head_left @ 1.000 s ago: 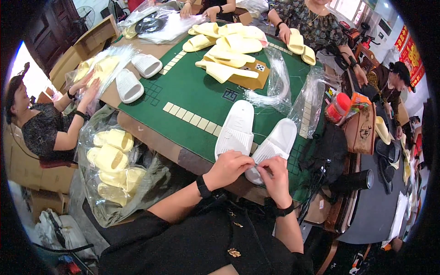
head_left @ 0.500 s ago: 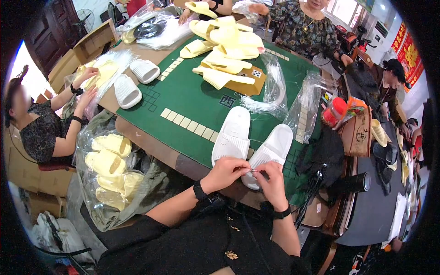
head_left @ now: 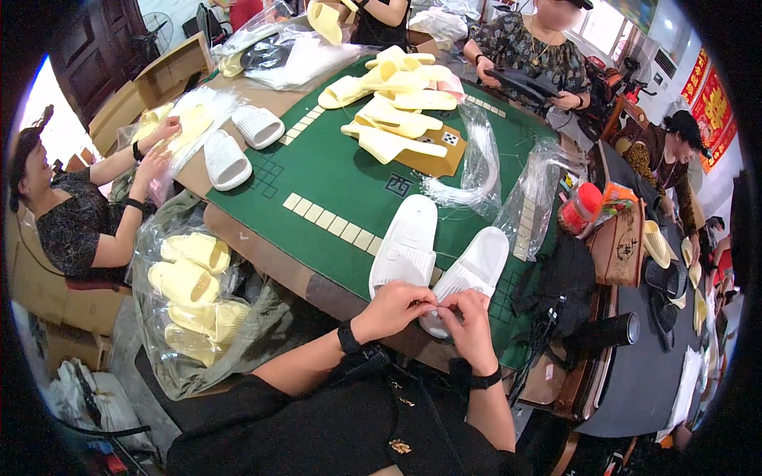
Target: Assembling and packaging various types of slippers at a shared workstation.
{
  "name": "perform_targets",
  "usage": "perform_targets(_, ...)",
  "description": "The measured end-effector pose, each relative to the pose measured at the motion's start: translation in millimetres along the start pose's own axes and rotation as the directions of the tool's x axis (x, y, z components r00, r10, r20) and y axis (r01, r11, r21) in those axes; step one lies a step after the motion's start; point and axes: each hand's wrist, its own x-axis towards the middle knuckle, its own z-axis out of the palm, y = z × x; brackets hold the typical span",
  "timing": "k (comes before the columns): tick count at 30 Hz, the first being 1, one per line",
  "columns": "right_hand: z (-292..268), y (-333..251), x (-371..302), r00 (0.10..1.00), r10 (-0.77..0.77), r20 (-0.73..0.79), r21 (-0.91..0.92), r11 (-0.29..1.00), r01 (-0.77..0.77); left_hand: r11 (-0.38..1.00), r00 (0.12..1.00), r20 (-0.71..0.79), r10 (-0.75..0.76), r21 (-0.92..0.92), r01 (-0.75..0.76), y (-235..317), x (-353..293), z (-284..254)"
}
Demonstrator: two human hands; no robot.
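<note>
Two white ribbed slippers lie side by side at the near edge of the green table mat: the left slipper (head_left: pixel 406 230) and the right slipper (head_left: pixel 484 255). Over their near ends, my left hand (head_left: pixel 390 312) and my right hand (head_left: pixel 468 325) meet with thumbs and forefingers pinched together. Whatever is between the fingertips is too small to make out. Further up the mat, a clear bag of thin white plastic strands (head_left: pixel 476 170) lies beside a second such bag (head_left: pixel 530 194).
Yellow slippers (head_left: pixel 397 99) are piled on the mat's far side. Another white pair (head_left: pixel 228 161) sits at the left, near a co-worker (head_left: pixel 75 210) handling yellow slippers. Bagged yellow slippers (head_left: pixel 190 282) hang below the table's left edge. A red-lidded jar (head_left: pixel 582 204) stands at the right.
My fingertips stay pinched together over the slippers. Across the table, one person now holds a black item in both hands, and another's yellow slipper has been tipped upright. The view has shifted slightly.
</note>
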Motion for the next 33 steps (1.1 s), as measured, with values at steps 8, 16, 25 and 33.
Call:
perform_targets(8,-1.3,12.8,-1.1,0.999,0.041,-0.019,0.078,0.996,-0.039,0.998,0.998,-0.042,0.046,-0.041,-0.048,-1.6,3.8,-0.7)
perform_targets(16,-1.3,13.3,7.1,0.999,-0.042,0.024,0.077,0.996,0.040,0.994,0.999,0.036,0.038,0.102,-0.042,-4.5,-1.7,-9.1)
perform_targets(25,-20.8,9.8,-5.5,0.992,-0.045,0.118,0.056,0.998,0.039,0.993,0.982,0.150,0.113,-0.055,-0.106,6.4,7.6,-9.8)
perform_targets(33,-31.8,-5.1,0.0,0.999,-0.034,0.013,0.159,0.987,0.032,0.986,0.985,0.125,0.117,0.105,-0.130,-7.2,13.3,-28.2)
